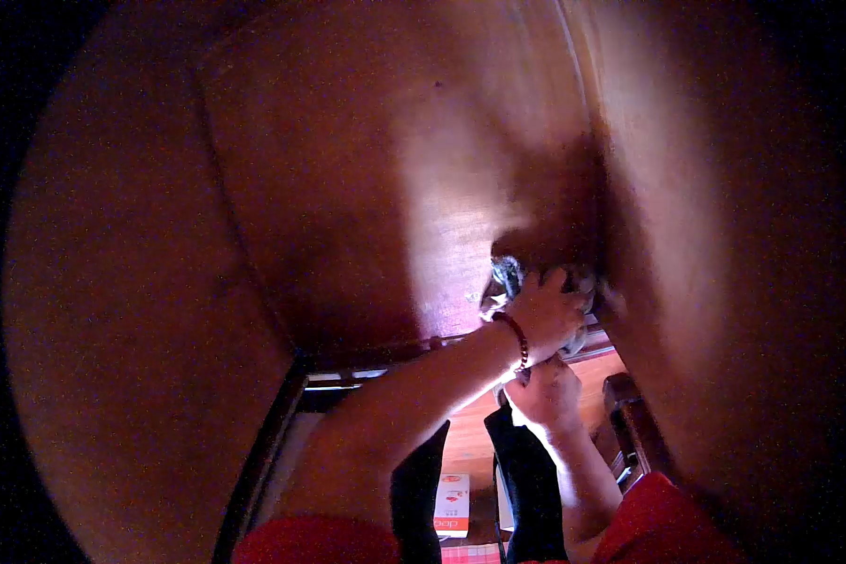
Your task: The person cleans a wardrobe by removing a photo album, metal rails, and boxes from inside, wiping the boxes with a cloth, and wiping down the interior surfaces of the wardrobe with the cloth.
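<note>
My left hand (547,308), with a bracelet of dark beads (517,340) at the wrist, is closed over a crumpled grey and dark cloth (505,275). It presses the cloth against a brown wooden panel (348,207), close to the corner by the right-hand panel. Just below, my right hand (547,390) is curled into a fist by the wooden front edge. What its fingers hold, if anything, is hidden. Most of the cloth lies under my left hand.
Wooden side panels (696,216) curve around both arms. A dark frame edge (376,357) crosses below the panel. Lower down are a white and orange box (453,503), black strips (526,479) and a dark wooden piece (634,414). The outer areas are very dark.
</note>
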`<state>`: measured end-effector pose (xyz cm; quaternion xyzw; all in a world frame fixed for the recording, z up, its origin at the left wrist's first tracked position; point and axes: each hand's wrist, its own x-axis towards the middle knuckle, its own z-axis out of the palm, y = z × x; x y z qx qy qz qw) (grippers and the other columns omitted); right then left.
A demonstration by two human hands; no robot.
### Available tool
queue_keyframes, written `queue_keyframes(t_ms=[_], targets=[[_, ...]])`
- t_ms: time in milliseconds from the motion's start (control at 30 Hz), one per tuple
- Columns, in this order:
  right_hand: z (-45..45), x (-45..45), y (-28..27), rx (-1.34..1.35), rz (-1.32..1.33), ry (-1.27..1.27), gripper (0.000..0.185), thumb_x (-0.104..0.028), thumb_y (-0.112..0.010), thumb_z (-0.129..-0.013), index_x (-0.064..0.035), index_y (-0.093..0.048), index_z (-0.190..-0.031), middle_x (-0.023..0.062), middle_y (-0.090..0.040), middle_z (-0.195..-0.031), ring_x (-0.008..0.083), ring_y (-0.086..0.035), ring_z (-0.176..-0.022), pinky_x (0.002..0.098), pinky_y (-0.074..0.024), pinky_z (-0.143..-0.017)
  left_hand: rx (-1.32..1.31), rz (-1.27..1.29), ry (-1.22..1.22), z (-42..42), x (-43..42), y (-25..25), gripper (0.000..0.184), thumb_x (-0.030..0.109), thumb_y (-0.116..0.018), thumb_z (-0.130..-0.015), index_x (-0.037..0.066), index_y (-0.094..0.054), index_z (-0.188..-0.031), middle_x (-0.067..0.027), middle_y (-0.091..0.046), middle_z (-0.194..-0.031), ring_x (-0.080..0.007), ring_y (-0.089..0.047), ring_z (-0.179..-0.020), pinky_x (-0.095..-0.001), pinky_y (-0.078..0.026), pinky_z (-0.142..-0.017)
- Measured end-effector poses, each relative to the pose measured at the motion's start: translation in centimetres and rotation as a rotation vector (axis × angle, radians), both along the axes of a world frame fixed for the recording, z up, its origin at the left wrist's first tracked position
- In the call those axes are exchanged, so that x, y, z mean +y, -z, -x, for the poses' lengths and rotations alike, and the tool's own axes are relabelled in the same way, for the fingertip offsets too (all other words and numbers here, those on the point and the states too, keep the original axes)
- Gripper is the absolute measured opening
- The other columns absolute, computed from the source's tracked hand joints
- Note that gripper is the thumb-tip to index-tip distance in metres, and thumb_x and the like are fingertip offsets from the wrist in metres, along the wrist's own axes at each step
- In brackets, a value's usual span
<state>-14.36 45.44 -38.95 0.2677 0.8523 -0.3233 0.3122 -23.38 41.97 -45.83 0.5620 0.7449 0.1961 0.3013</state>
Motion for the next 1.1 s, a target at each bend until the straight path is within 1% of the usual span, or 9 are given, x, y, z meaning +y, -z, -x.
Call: queue_keyframes(t_ms=[100,167,300,367,500,633,700,767,1100], targets=[[2.8,1.2,-0.8,0.157,0.178,0.172,0.025,-0.026,-0.061,-0.066,-0.0040,-0.057,-0.077,0.0188,-0.057,-0.064,0.0370,-0.058,-0.060,0.0487,-0.0469,-0.058,-0.176,0.257,-0.099,4.4,0.0,-1.1,0.023,0.022,-0.047,-0.078,0.011,-0.061,-0.092,-0.0097,-0.058,-0.095,-0.0330,-0.050,-0.093,-0.0503,-0.041,-0.079],[8.1,1.6,-1.5,0.497,0.007,0.214,0.024,-0.006,-0.055,-0.063,0.0008,-0.055,-0.086,0.0169,-0.056,-0.071,0.0252,-0.053,-0.054,0.0366,-0.0424,-0.052,-0.022,0.060,-0.394,10.0,-0.7,-1.4,0.028,0.026,-0.046,-0.079,0.011,-0.059,-0.098,-0.0106,-0.056,-0.099,-0.0328,-0.049,-0.096,-0.0509,-0.040,-0.081],[19.5,4.8,6.9,1.014,-0.541,0.051,0.047,-0.004,-0.056,-0.067,-0.0026,-0.049,-0.113,0.0211,-0.052,-0.099,0.0368,-0.049,-0.089,0.0456,-0.0378,-0.082,0.665,-0.198,-0.582,23.6,-1.9,-0.8,0.038,0.035,-0.042,-0.081,0.010,-0.053,-0.108,-0.0124,-0.053,-0.108,-0.0323,-0.047,-0.102,-0.0519,-0.038,-0.083],[23.8,6.4,10.1,1.074,-0.757,-0.030,0.045,-0.023,-0.053,-0.076,-0.0121,-0.047,-0.120,0.0190,-0.048,-0.113,0.0382,-0.044,-0.102,0.0528,-0.0323,-0.087,0.830,-0.014,-0.536,27.0,-1.3,0.1,0.044,0.040,-0.040,-0.082,0.010,-0.050,-0.113,-0.0133,-0.051,-0.112,-0.0321,-0.046,-0.105,-0.0525,-0.037,-0.084],[23.1,6.2,11.4,1.230,-0.875,-0.028,0.044,-0.018,-0.053,-0.073,-0.0101,-0.049,-0.116,0.0198,-0.048,-0.112,0.0393,-0.044,-0.101,0.0528,-0.0329,-0.087,1.093,0.004,-0.470,27.1,-1.2,2.8,0.052,0.047,-0.038,-0.084,0.008,-0.047,-0.118,-0.0157,-0.055,-0.110,-0.0322,-0.051,-0.100,-0.0512,-0.037,-0.083],[19.0,6.1,12.9,1.173,-0.596,-0.113,0.058,-0.031,-0.060,-0.070,-0.0146,-0.044,-0.124,0.0172,-0.038,-0.129,0.0369,-0.040,-0.108,0.0553,-0.0303,-0.089,0.609,0.289,-0.694,21.2,-2.4,4.5,0.053,0.048,-0.038,-0.084,0.006,-0.049,-0.114,-0.0157,-0.059,-0.100,-0.0328,-0.056,-0.089,-0.0454,-0.040,-0.083],[15.3,4.4,10.9,1.096,-0.577,-0.086,0.050,-0.007,-0.058,-0.065,-0.0077,-0.049,-0.114,0.0204,-0.050,-0.106,0.0366,-0.045,-0.099,0.0457,-0.0348,-0.088,0.530,0.080,-0.674,16.9,-4.2,4.0,0.044,0.043,-0.051,-0.077,0.006,-0.052,-0.103,-0.0166,-0.056,-0.090,-0.0323,-0.056,-0.080,-0.0438,-0.043,-0.072],[11.0,3.9,9.3,0.902,-0.508,-0.118,0.051,-0.006,-0.060,-0.065,-0.0104,-0.049,-0.115,0.0207,-0.047,-0.110,0.0380,-0.043,-0.103,0.0470,-0.0332,-0.091,0.444,-0.123,-0.655,12.8,-5.7,2.7,0.038,0.037,-0.063,-0.071,0.007,-0.054,-0.091,-0.0174,-0.054,-0.079,-0.0319,-0.056,-0.072,-0.0423,-0.046,-0.061],[-1.7,2.2,6.0,0.702,-0.342,-0.079,0.052,0.006,-0.054,-0.061,-0.0087,-0.051,-0.111,0.0206,-0.049,-0.104,0.0399,-0.047,-0.097,0.0468,-0.0377,-0.087,0.095,0.215,-0.496,1.6,-8.6,-2.2,0.038,0.020,-0.073,-0.060,0.007,-0.055,-0.092,-0.0109,-0.048,-0.093,-0.0312,-0.050,-0.080,-0.0426,-0.044,-0.069]])
